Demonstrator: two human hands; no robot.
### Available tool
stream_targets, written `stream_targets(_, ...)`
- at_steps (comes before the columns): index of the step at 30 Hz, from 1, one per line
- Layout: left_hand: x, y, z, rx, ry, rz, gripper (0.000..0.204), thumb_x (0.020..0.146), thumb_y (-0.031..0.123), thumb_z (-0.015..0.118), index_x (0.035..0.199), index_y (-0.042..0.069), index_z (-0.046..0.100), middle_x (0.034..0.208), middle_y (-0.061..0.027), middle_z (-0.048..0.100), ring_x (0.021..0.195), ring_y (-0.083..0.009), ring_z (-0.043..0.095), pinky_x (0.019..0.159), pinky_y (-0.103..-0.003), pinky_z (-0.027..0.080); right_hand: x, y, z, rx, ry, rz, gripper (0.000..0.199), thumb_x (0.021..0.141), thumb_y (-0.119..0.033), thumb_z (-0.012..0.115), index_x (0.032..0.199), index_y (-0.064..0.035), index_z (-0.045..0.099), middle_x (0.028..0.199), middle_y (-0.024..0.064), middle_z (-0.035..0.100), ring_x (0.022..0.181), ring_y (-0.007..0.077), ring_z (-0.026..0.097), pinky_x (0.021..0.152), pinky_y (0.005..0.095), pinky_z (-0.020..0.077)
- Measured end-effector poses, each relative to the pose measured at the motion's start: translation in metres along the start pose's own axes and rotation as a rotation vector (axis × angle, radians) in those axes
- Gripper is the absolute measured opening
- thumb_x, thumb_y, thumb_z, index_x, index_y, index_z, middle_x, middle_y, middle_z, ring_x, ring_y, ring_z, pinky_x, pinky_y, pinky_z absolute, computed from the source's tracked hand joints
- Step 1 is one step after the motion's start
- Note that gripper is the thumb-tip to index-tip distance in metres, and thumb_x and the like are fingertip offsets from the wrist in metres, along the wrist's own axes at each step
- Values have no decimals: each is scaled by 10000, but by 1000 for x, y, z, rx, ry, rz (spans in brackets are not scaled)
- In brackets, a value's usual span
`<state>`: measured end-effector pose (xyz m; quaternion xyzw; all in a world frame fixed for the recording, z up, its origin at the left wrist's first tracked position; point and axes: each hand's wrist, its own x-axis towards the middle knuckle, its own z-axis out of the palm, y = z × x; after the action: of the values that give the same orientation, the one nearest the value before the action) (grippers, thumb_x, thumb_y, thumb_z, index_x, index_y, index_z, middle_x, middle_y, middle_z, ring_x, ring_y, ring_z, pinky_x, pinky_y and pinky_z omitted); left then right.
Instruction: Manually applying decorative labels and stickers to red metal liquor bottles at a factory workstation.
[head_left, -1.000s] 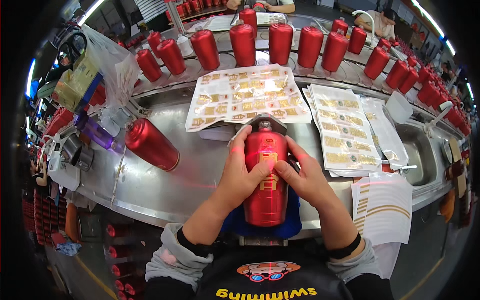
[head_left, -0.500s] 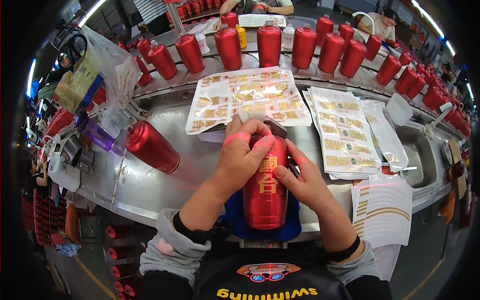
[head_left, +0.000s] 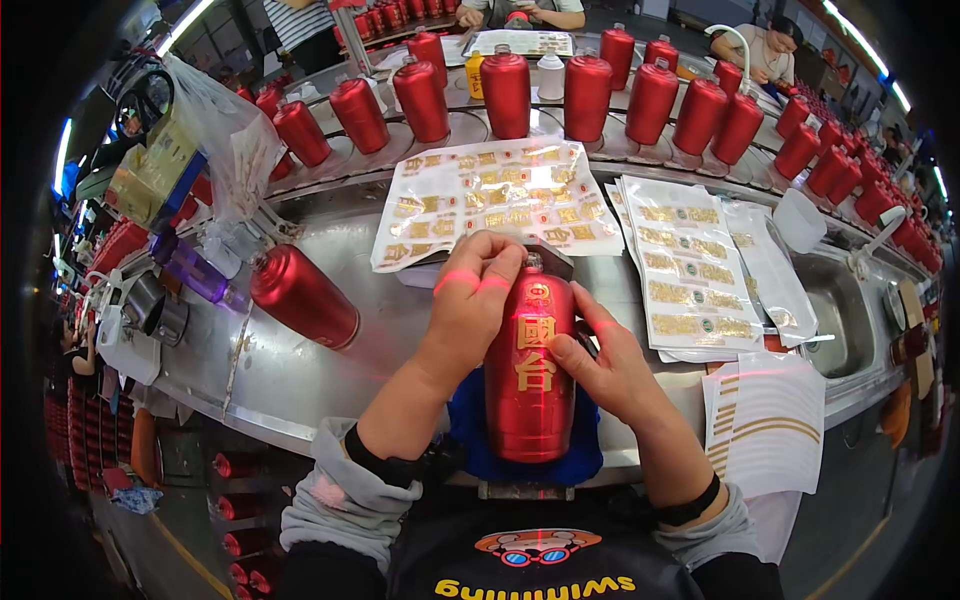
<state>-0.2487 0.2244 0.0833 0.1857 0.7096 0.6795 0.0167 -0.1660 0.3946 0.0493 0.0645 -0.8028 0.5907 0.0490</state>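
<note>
A red bottle [head_left: 530, 425] with gold characters and a small gold emblem lies tilted in front of me, its neck pointing away. Beneath it is a blue cloth [head_left: 468, 430]. My right hand [head_left: 612, 362] grips the bottle's right side, thumb on the front beside the gold characters. At the left of the bottle's shoulder is my left hand [head_left: 478, 290], its thumb and fingertips pinched together; what they hold, if anything, is hidden. Just beyond the neck lies a sheet of gold stickers [head_left: 430, 205], partly over a dark-topped stand.
Another red bottle [head_left: 303, 295] rests on the metal worktop [head_left: 385, 230] at left. More gold sticker sheets [head_left: 695, 270] and a sheet of gold strips [head_left: 765, 420] lie right, near a sink [head_left: 845, 325]. A conveyor carrying red bottles [head_left: 505, 95] curves behind; people work beyond.
My left hand has drawn back leftward from the bottle's upper front, uncovering the gold emblem and the neck. The conveyor bottles have shifted left. My right hand stays on the bottle.
</note>
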Motion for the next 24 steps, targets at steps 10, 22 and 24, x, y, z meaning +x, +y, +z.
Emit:
stream_targets(10,-13,-12,1,-277,-5,-54,241,941,130,586,1147,29,509,1041,-45,559,940,-97,536,859,-247,446,0,-17,-13,-310,163,-302,633,905,-299,646,1387,40,413,1283,247,503,1170,365,512,1001,393,409)
stream_targets(22,-16,-14,0,-186,-81,-64,296,941,140,565,1196,17,477,1128,-64,521,1037,-125,502,948,-272,407,12,-37,-39,395,145,208,229,878,-75,609,1092,-3,575,977,106,665,892,109,637,722,241,513)
stream_targets(24,-16,-15,0,-202,-87,-77,317,933,141,578,1202,12,471,1137,-70,520,1043,-128,504,948,-275,411,17,-36,-44,348,125,192,204,871,-95,622,1053,-11,584,928,78,656,850,96,622,708,233,502)
